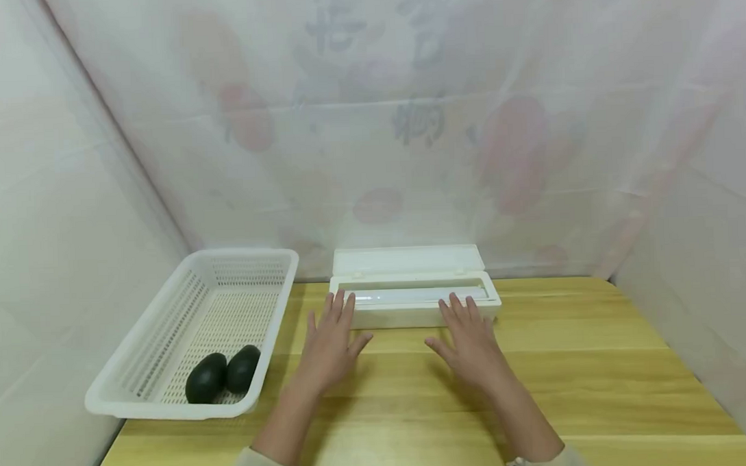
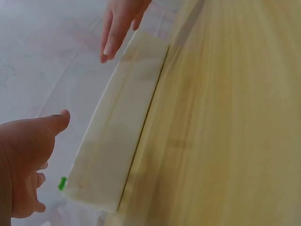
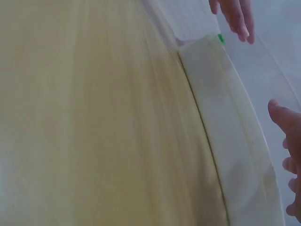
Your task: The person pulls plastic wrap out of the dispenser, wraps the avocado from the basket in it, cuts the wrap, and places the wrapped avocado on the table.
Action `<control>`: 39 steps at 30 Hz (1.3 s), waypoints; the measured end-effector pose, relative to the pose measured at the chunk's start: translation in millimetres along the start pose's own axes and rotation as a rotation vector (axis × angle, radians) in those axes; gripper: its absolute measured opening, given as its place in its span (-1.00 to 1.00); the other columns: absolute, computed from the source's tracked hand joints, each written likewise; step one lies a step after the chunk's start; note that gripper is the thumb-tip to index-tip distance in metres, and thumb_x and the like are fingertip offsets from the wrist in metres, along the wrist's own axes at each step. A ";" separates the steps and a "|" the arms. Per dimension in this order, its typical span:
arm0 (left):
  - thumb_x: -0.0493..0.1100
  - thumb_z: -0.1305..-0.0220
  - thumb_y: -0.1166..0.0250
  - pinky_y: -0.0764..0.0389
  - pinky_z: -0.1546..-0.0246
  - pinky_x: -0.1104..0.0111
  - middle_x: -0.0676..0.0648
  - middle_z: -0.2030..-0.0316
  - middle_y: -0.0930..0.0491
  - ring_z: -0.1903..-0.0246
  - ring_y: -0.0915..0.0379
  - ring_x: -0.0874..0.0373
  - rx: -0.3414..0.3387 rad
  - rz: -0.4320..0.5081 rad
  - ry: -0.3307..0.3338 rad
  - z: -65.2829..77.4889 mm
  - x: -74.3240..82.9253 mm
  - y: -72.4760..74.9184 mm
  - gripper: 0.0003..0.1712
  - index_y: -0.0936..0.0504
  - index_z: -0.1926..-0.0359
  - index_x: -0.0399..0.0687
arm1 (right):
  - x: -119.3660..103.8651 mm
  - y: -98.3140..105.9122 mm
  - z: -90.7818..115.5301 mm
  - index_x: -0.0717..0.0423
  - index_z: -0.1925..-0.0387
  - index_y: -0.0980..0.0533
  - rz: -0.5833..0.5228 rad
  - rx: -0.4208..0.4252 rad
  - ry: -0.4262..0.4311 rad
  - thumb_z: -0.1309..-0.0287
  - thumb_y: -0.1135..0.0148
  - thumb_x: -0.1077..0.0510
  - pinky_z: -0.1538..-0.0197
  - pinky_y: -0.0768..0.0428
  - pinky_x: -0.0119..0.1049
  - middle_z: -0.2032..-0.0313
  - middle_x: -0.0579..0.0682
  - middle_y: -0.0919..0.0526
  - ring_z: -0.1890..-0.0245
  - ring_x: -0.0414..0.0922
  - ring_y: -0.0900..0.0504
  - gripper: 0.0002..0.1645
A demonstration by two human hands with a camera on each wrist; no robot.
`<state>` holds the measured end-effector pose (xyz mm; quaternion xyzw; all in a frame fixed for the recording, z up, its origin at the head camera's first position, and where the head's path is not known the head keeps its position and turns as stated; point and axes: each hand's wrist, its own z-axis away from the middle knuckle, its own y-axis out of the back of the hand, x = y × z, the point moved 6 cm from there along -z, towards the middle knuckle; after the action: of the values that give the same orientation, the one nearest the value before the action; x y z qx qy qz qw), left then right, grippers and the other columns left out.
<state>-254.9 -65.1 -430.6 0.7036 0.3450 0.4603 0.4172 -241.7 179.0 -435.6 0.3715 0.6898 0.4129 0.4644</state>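
Note:
A long white box [image 1: 394, 318], which looks like a cling film dispenser, lies crosswise at the back of the table with its lid [image 1: 407, 260] tipped back. Inside it is a pale, glossy roll [image 1: 412, 295]. My left hand [image 1: 329, 343] is over the box's left front part, fingers spread and straight. Over the right front part my right hand [image 1: 471, 345] is spread likewise. Both wrist views show the hands, left [image 2: 26, 160] and right [image 3: 292, 146], hovering by the box's upper edge, holding nothing. A small green piece [image 2: 62, 183] sticks out at the box's left end.
To the left stands a white plastic basket [image 1: 169, 409] with slotted sides. Two dark green avocados [image 1: 207, 379] lie in its near right corner. The wooden table [image 1: 588, 376] extends to the right, and a pale printed curtain [image 1: 370, 157] hangs behind the box.

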 end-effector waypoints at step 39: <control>-0.20 -0.37 -0.20 -0.58 0.13 0.01 0.00 0.22 -0.70 0.15 -0.63 0.05 -0.059 -0.070 -0.058 -73.2 -17.4 11.0 -0.83 -0.74 0.27 -0.03 | 77.7 38.0 -70.0 0.19 0.22 -0.69 -0.036 -0.131 0.057 -0.35 -0.11 0.19 -0.12 -0.40 0.19 0.15 0.15 -0.53 -0.04 0.27 -0.40 -0.75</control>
<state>-328.1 -65.0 -410.3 0.6917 0.3435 0.4346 0.4633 -325.9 247.4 -410.9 0.3161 0.6808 0.4591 0.4752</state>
